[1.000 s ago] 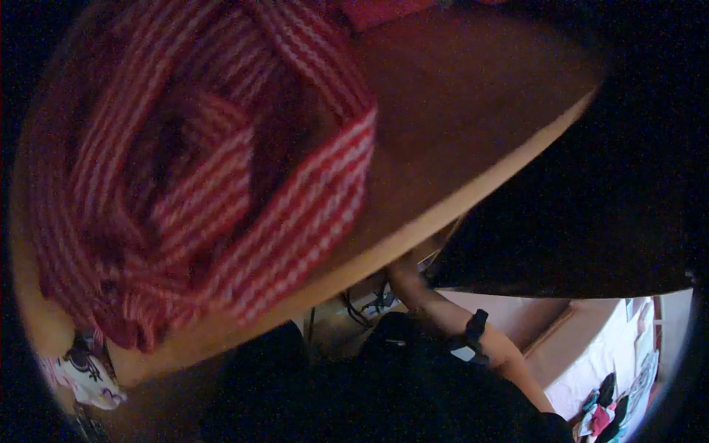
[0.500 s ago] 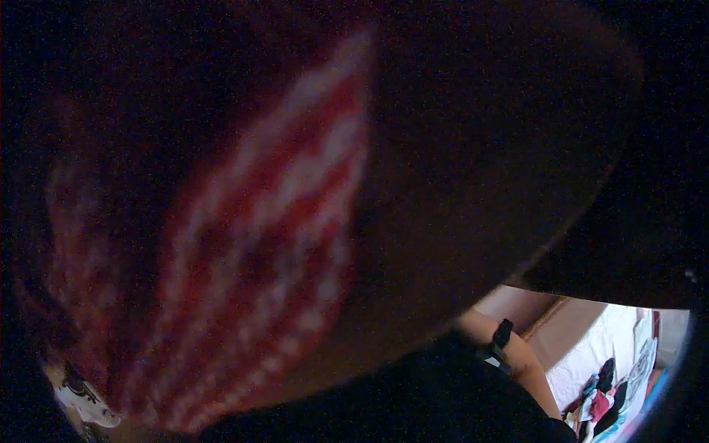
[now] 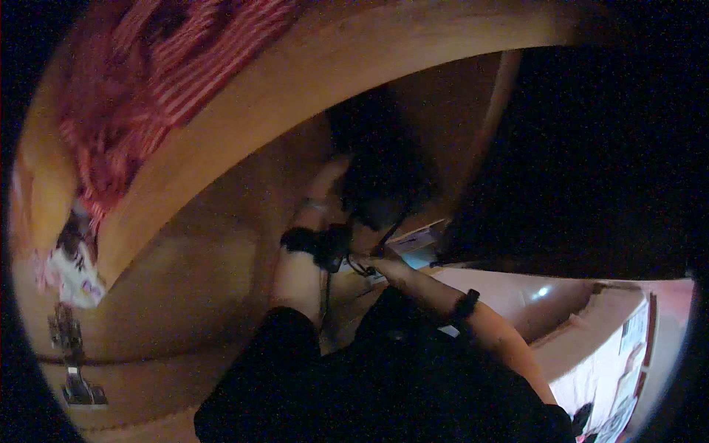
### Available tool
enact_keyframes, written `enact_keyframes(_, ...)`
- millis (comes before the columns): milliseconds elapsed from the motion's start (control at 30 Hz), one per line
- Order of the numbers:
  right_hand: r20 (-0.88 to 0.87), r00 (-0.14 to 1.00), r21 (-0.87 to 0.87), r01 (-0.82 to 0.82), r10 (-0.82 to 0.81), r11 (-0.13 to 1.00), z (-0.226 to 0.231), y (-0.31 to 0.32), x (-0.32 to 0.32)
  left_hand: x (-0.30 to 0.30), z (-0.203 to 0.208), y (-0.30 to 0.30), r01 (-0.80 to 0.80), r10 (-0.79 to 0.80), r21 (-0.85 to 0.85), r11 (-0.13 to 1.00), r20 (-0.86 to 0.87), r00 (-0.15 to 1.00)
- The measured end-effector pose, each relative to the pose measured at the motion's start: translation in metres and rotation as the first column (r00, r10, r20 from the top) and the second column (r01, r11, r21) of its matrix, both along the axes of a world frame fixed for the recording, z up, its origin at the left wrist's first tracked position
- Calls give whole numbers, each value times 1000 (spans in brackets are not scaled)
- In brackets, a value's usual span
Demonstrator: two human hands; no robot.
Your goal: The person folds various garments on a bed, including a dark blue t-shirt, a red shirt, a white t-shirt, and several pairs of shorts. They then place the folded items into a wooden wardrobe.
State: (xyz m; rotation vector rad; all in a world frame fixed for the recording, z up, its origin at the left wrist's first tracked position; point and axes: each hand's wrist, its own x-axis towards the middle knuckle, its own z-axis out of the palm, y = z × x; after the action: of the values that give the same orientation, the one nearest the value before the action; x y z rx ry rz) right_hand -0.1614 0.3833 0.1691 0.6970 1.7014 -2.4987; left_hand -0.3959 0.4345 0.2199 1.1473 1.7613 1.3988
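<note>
In dim light, my left hand (image 3: 330, 179) reaches up against a black bundle (image 3: 380, 173) that looks like cloth or a bag, with thin strap-like strands hanging from it. Its fingers are lost in the dark. My right hand (image 3: 368, 263) is below the bundle, beside the loose strands; shadow hides its fingers too. Each forearm wears a black band with a small device. A red striped cloth (image 3: 199, 70) lies on a curved-looking wooden shelf (image 3: 244, 111) at the upper left, above my left arm.
A white patterned cloth (image 3: 77, 277) hangs at the shelf's left end, above metal hinges (image 3: 77, 384). A large dark panel (image 3: 569, 162) stands at the right. Beyond it, at the lower right, is a white-covered bed (image 3: 598, 376). Brown wooden panels (image 3: 199, 280) are on the left.
The red striped cloth, close and filling the middle before, now sits farther off at the upper left. My left arm, both hand areas and the black bundle have come into view.
</note>
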Motion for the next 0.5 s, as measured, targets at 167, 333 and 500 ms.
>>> enact_keyframes(167, 56, 992, -71, -108, 112, 992, -17, -34, -40, -1, -2, -8, -114, 70, -188, 975, -224, 972)
enact_keyframes(333, 125, 989, -508, -2, 77, 861, 34, -38, -25, -9, 14, -19, -159, 59, -305, 939, -313, 948)
enact_keyframes(500, 235, 957, 453, 50, -173, 890, 117, 7, -6, 20, 58, -36, -216, 104, -243, 946, -403, 909)
